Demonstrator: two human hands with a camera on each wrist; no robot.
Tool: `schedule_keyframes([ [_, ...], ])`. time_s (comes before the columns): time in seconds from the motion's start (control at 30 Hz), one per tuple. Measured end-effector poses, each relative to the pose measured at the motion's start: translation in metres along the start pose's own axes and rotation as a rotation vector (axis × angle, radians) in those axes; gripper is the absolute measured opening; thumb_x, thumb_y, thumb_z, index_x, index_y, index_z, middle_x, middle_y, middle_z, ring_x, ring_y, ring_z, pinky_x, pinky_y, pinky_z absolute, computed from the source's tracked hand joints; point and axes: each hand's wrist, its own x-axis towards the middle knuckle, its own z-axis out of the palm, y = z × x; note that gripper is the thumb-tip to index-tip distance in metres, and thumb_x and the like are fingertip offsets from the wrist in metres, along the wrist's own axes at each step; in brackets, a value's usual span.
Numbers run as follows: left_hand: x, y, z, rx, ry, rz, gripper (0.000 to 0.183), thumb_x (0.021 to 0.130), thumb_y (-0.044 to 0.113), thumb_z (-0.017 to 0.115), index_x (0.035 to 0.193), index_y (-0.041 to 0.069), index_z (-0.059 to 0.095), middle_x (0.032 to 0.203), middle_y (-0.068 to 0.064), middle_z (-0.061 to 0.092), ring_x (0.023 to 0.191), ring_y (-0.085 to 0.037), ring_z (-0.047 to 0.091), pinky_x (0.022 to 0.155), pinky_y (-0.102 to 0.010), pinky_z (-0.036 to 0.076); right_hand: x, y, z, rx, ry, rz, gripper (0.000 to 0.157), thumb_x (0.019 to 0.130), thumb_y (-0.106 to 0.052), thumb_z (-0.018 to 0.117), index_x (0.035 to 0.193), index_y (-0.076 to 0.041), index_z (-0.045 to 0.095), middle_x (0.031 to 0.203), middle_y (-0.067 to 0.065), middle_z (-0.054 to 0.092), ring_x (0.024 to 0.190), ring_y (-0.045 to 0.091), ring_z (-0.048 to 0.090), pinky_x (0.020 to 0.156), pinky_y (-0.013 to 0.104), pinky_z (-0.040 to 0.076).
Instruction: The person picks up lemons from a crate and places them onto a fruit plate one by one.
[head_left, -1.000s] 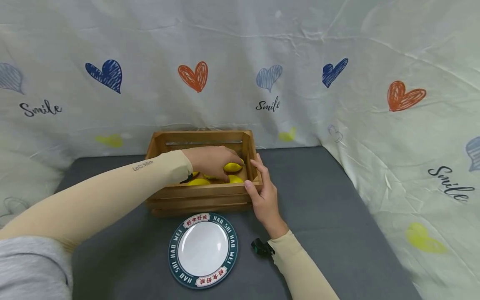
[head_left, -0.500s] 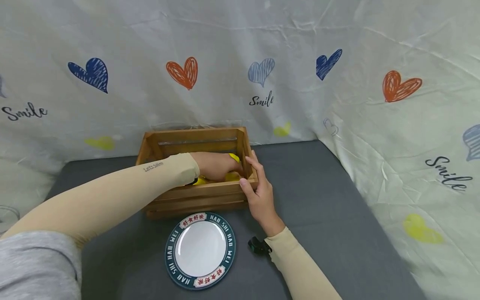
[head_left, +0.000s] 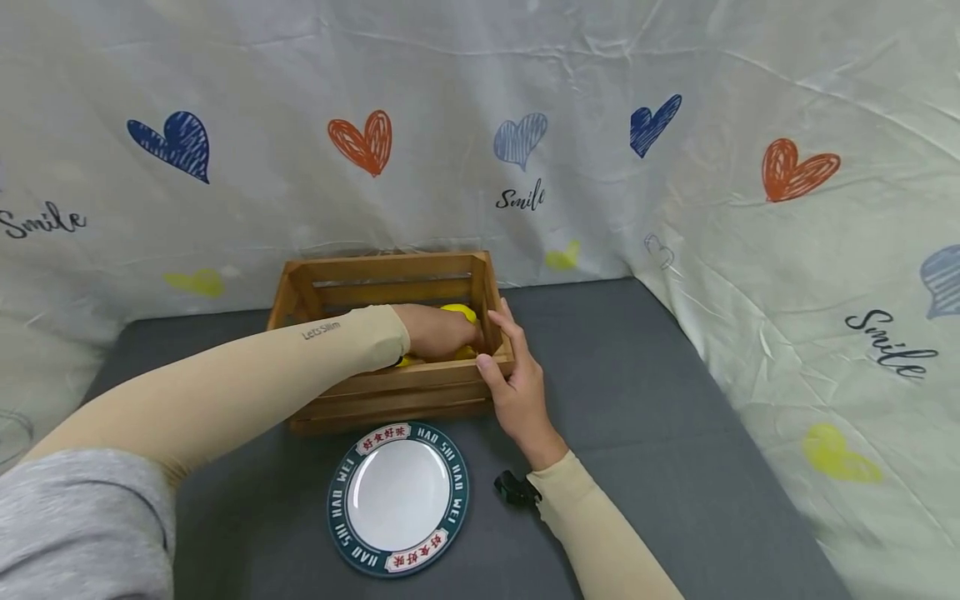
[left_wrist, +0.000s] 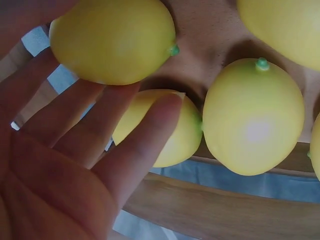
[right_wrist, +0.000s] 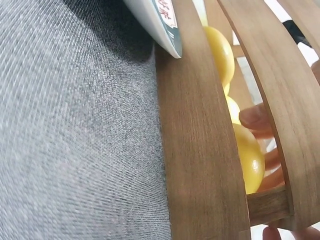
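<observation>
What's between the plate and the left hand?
The crate's front slats, per the head view. Right wrist view also shows yellow lemons just inside those slats.

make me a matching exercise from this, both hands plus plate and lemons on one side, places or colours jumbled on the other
Column 1
1. left hand
2. right hand
3. plate
4. lemons

Column 2
a. gripping one end of the wooden crate
b. yellow, with green tips showing on some
c. inside the wooden crate, at the end of a sleeve with lettering
d. on the grey table, on the near side of the wooden crate

Right pairs: 1-c, 2-a, 3-d, 4-b
</observation>
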Motion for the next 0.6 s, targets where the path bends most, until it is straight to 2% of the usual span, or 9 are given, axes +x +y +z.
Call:
schedule_keyframes([
  [0.23,0.0048,0.0003,-0.0001,0.06,-0.03,-0.01,0.04,0.111,0.017,0.059,0.15,0.024,0.066,0.142,-0.003,0.072,0.128,-0.023,0.066,0.123,-0.052,0.046,0.0008,-0.0016,-0.0006,0.006,-0.008,0.009,0.066,0.106,-0.067,0.051,0.163,-0.034,0.042,0.179,-0.011,0.028,0.164,0.022,0.034,0.127,0.067,0.033],
  [0.47,0.0077,-0.0011,0.0011,0.028,-0.029,-0.008,0.039,0.11,0.017,0.06,0.148,0.024,0.068,0.139,-0.001,0.073,0.124,-0.021,0.067,0.121,-0.052,0.047,0.0011,-0.0017,-0.0011,0.0,0.0,0.004,0.068,0.106,-0.069,0.05,0.163,-0.034,0.042,0.179,-0.011,0.028,0.165,0.021,0.033,0.128,0.067,0.032],
  [0.6,0.0076,-0.0013,0.0027,-0.009,-0.034,-0.018,0.038,0.11,0.02,0.06,0.146,0.026,0.07,0.134,0.001,0.074,0.119,-0.019,0.065,0.118,-0.051,0.048,0.0006,-0.0014,-0.0009,0.004,-0.002,0.002,0.07,0.106,-0.068,0.05,0.163,-0.027,0.043,0.179,-0.01,0.027,0.165,0.022,0.033,0.128,0.067,0.033],
])
